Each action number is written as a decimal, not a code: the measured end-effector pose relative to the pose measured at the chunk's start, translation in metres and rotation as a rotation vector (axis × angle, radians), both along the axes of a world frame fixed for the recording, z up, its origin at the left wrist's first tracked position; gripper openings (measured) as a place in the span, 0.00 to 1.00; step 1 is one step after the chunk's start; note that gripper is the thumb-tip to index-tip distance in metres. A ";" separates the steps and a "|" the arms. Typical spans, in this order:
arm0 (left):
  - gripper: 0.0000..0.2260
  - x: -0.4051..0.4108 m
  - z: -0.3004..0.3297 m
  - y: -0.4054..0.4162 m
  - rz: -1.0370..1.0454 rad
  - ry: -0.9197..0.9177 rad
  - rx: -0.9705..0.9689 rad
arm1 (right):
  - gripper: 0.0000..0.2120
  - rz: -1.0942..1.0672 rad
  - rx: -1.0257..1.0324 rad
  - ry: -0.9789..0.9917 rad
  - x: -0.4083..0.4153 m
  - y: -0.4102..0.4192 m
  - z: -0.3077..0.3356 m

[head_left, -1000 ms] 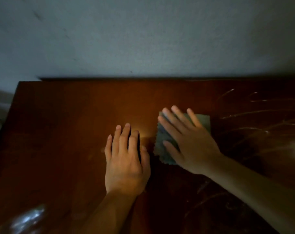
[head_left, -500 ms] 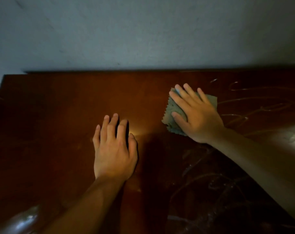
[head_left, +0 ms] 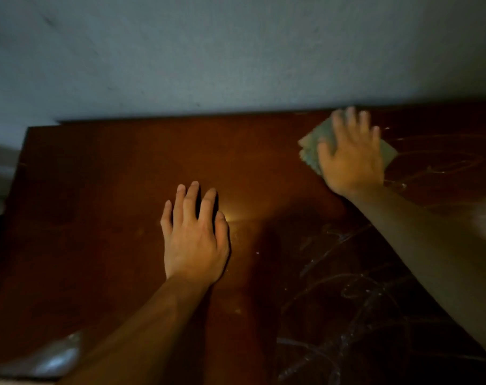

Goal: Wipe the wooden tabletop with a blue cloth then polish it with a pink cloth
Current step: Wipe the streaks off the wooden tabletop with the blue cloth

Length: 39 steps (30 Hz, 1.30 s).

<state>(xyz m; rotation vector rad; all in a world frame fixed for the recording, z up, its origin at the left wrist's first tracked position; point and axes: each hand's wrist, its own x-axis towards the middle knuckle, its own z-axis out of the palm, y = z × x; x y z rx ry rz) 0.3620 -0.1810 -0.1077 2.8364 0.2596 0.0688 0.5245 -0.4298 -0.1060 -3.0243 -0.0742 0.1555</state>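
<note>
A dark reddish wooden tabletop (head_left: pixel 119 207) fills the lower view in dim light. My right hand (head_left: pixel 350 157) lies flat with straight fingers on a folded blue-grey cloth (head_left: pixel 309 150), pressing it against the wood near the table's far edge, right of centre. The cloth's zigzag-cut edges stick out to the left and right of the hand. My left hand (head_left: pixel 194 234) rests flat on the bare wood in the middle, fingers straight and close together. No pink cloth is in view.
A pale grey wall (head_left: pixel 236 51) rises right behind the table's far edge. Wet smear marks (head_left: pixel 355 287) curl across the right half of the wood. The table's left edge (head_left: pixel 16 173) shows, with a light glare at the near left corner (head_left: pixel 55 359).
My right hand has slid the cloth away from me and to the right, from the table's middle to near the far edge. My left hand has stayed flat on the wood.
</note>
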 end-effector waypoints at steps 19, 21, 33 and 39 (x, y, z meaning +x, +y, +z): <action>0.22 0.000 -0.004 0.000 0.007 -0.017 -0.009 | 0.32 0.414 0.038 -0.046 -0.088 0.057 -0.004; 0.22 0.000 -0.004 -0.001 0.003 -0.015 -0.006 | 0.32 0.541 0.042 -0.007 -0.120 0.053 -0.004; 0.22 -0.001 -0.005 0.003 -0.039 -0.040 -0.047 | 0.31 0.424 0.028 -0.010 -0.137 0.063 -0.001; 0.23 -0.002 -0.005 0.005 -0.148 -0.053 -0.079 | 0.31 0.517 0.043 0.005 -0.129 0.042 0.001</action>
